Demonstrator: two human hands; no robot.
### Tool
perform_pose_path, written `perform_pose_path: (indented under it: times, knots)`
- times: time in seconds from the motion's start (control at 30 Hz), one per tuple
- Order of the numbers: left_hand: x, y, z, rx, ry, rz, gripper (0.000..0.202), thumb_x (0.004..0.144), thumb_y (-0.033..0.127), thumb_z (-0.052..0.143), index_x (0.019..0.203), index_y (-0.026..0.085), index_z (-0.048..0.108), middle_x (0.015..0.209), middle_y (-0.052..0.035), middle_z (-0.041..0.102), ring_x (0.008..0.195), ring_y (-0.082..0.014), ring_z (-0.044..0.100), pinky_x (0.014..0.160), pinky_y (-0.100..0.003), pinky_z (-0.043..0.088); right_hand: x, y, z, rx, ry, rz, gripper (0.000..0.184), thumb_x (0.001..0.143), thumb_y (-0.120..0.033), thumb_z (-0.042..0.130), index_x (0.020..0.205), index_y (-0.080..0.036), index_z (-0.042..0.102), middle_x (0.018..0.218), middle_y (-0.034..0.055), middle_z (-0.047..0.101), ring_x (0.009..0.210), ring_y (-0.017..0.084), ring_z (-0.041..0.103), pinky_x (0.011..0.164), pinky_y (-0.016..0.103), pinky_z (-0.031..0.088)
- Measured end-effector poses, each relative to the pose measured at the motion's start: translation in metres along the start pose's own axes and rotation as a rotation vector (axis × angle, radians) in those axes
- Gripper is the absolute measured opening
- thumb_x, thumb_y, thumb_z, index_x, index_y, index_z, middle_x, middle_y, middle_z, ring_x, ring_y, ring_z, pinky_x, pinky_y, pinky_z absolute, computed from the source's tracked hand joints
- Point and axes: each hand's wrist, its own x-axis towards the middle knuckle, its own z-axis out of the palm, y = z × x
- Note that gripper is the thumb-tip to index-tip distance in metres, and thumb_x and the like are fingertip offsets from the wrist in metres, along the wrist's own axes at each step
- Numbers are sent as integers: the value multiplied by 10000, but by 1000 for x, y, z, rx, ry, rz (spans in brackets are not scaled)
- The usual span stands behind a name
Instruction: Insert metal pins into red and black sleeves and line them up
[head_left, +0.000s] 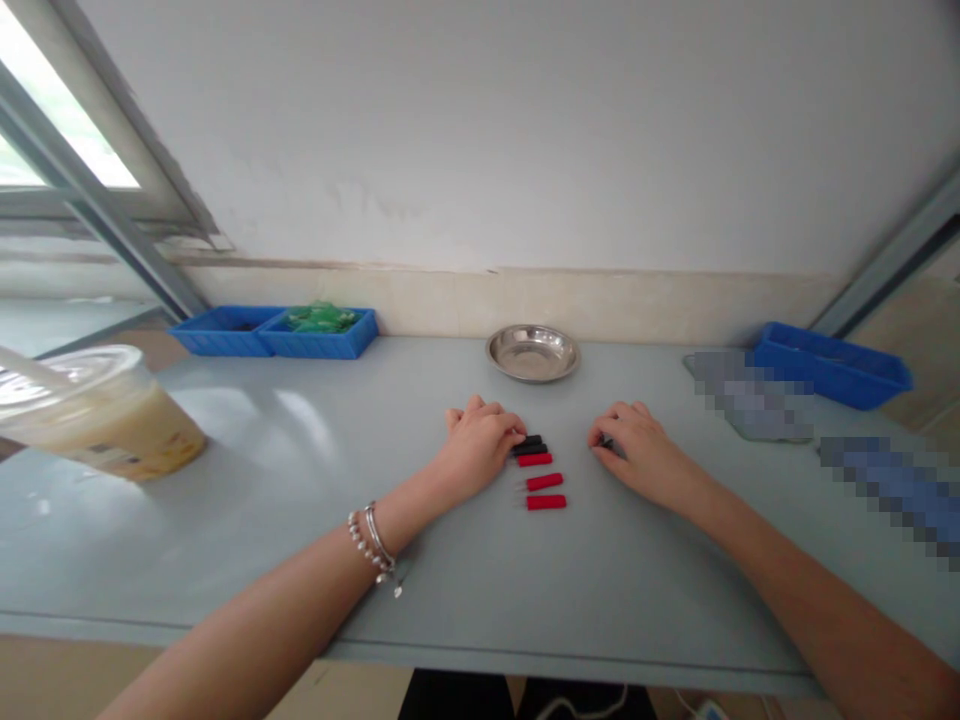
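A short column of small plug-like pieces lies on the grey table [315,520]: two black pieces [531,445] at the top, then three red pieces [545,481] below them. My left hand [480,440], with bracelets on the wrist, rests on the table with fingers curled, its fingertips touching the left end of the black pieces. My right hand [636,440] lies a little to the right of the column, fingers curled over a small dark item [609,444] that is mostly hidden.
A round steel dish [532,352] sits behind the hands near the wall. Two blue trays [277,332] stand at the back left, one with green parts. Another blue tray [832,365] is at the back right. A plastic cup with a beige drink [97,415] stands at left.
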Motion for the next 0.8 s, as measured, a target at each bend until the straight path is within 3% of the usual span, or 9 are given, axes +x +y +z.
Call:
perform_pose_path:
  times: [0.27,0.5,0.8]
  knots:
    - [0,2,1,-51,48,29,214,837,292,368,897,259,570,914,13,591,887,-172,417,735,-326,250,-1,-2,-3,33,62,9,142,746,-236,499,835,-189,599,880,68,507,857,161,419,795,302,355]
    - [-3,9,-9,-183,223,-54,201,819,316,419,924,232,568,798,13,617,856,-152,469,766,-323,306,-1,-5,-6,80,71,16,145,756,-240,498,851,-199,600,895,57,516,862,155,427,794,295,362]
    - [-7,15,-9,-205,284,5,198,803,310,448,884,207,597,805,7,631,826,-144,486,758,-310,370,-1,-9,-7,102,78,-4,155,767,-244,488,849,-195,610,885,59,518,861,150,429,791,294,368]
